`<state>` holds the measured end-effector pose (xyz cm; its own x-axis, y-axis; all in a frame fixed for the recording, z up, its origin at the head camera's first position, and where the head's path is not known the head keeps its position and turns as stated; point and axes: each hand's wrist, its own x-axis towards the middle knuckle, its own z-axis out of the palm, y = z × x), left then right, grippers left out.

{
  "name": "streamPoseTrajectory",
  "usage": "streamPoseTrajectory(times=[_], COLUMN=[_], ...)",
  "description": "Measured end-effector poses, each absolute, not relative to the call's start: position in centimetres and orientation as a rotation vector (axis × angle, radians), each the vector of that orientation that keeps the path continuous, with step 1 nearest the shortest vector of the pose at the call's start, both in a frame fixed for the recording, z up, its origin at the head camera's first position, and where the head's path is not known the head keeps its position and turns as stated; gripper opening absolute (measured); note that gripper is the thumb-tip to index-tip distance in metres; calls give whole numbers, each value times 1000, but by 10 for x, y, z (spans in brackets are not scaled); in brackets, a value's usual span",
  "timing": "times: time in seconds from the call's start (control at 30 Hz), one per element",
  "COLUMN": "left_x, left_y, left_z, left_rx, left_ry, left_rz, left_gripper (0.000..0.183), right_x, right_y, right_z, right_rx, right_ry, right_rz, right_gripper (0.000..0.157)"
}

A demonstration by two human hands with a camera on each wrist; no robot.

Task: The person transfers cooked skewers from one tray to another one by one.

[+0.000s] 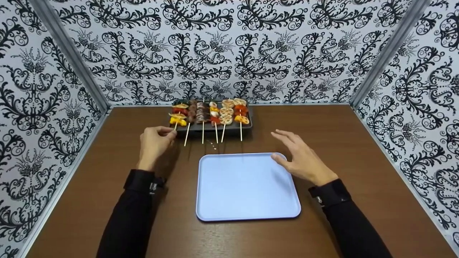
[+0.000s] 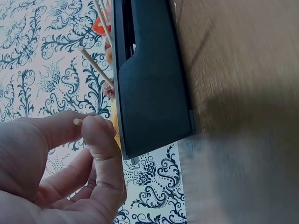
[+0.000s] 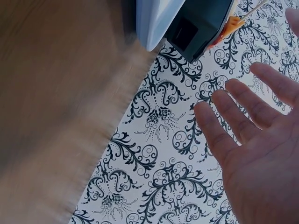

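My left hand point(image 1: 156, 144) pinches the stick end of the leftmost skewer point(image 1: 178, 121), which carries yellow, red and dark green vegetable pieces. In the left wrist view the stick's pale tip point(image 2: 78, 122) pokes out between thumb and forefinger. That skewer lies with several others on a black grill pan point(image 1: 229, 126), their sticks jutting over its front edge. Beside it are a skewer of brown meat point(image 1: 192, 111) and one with dark, greyish slices point(image 1: 202, 113). My right hand point(image 1: 301, 159), fingers spread and holding nothing, hovers over the right back corner of a light blue tray point(image 1: 247, 186).
The grill pan stands at the back of a brown wooden table point(image 1: 229, 236), near the patterned back wall point(image 1: 229, 53). Patterned panels point(image 1: 423, 89) also rise on both sides. Small pale crumbs point(image 1: 213, 145) lie between pan and tray.
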<state>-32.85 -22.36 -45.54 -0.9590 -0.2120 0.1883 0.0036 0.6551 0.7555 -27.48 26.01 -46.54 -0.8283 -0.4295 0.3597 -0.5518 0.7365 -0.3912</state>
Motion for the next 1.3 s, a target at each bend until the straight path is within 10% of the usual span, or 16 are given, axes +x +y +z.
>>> streamPoseTrajectory(times=[1.3], left_x=[-329], left_y=[-226], left_z=[-457], left_rx=[154], left_ry=[-2555], left_rz=[-1591], left_gripper=[22], right_x=[-268], right_y=[239], right_z=[-461], right_rx=[930], right_ry=[-2640], right_rz=[648], right_gripper=[70])
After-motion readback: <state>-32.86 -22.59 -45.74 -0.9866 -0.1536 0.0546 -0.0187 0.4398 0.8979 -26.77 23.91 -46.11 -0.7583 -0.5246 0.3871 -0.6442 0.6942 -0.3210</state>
